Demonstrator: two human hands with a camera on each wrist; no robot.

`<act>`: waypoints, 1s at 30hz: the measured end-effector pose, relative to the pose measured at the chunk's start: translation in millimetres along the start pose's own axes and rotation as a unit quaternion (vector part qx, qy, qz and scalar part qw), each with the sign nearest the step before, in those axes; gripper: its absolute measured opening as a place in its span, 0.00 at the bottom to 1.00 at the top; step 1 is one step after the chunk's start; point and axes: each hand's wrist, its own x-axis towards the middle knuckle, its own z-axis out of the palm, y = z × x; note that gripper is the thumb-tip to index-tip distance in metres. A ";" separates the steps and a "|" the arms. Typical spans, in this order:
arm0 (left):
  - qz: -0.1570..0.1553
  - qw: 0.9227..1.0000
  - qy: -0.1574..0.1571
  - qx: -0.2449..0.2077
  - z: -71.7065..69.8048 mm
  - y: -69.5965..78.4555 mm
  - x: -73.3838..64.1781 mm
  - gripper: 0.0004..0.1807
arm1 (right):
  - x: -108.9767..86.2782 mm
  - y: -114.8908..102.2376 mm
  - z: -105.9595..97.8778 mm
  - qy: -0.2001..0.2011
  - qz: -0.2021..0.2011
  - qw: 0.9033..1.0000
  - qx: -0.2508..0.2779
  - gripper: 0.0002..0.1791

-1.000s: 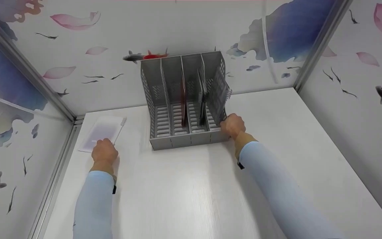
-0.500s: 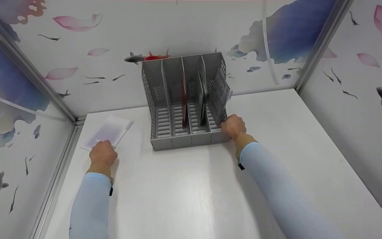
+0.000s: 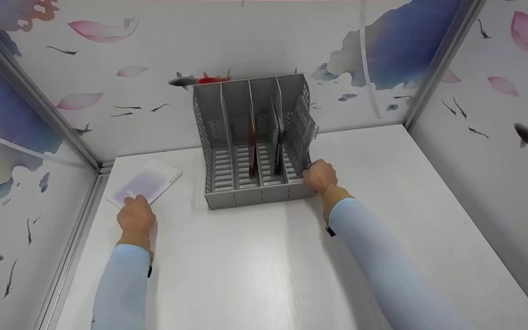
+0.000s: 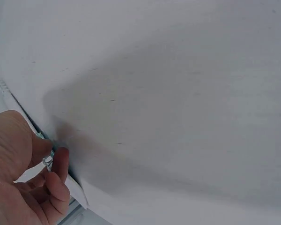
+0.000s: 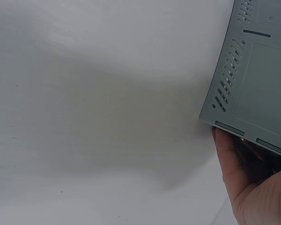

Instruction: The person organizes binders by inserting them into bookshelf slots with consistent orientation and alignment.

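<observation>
In the head view, a pale spiral notebook with a purple-tinted cover lies at the table's left. My left hand grips its near end, thumb and fingers curled together. From the left wrist, a small shiny clear piece shows between thumb and forefinger at the notebook's edge; what it is I cannot tell. A grey file organizer with several compartments stands upright at the back. My right hand grips its front right corner. The right wrist view shows fingers under the organizer's slotted edge.
Inside the organizer stand a thin red item, a dark item and a grey spiral notebook in the rightmost compartment. White walls with painted fish and petals enclose the white table.
The notebook has turned clockwise on the table, its spiral end swinging right, while my left hand has moved slightly left and nearer. My right hand and the organizer have stayed in place.
</observation>
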 end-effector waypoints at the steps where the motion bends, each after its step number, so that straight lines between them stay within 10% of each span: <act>1: -0.008 1.000 0.005 -0.018 0.0 -1.0 -0.7 0.21 | 0.3 0.0 -0.2 0.001 0.001 1.000 0.000 0.23; 7: -0.049 0.990 0.029 -0.127 -2.2 -6.2 -3.4 0.24 | 2.5 1.5 -1.6 0.003 0.004 1.000 0.002 0.24; 17: -0.110 0.974 0.072 -0.186 -1.2 -13.0 -5.4 0.25 | 1.6 3.5 -2.9 -0.004 0.004 1.000 0.000 0.24; 23: -0.193 0.960 0.024 -0.201 -9.0 -23.5 -11.9 0.34 | 0.4 1.0 -1.5 0.004 0.004 1.000 -0.003 0.23; 27: -0.234 0.941 -0.039 -0.243 -20.5 -30.7 -28.4 0.38 | -1.0 -0.2 0.2 0.002 0.004 1.000 -0.004 0.23; 30: -0.270 0.894 -0.060 -0.353 -36.8 -24.3 -42.9 0.30 | 0.1 -0.1 -0.7 0.001 0.003 1.000 -0.003 0.22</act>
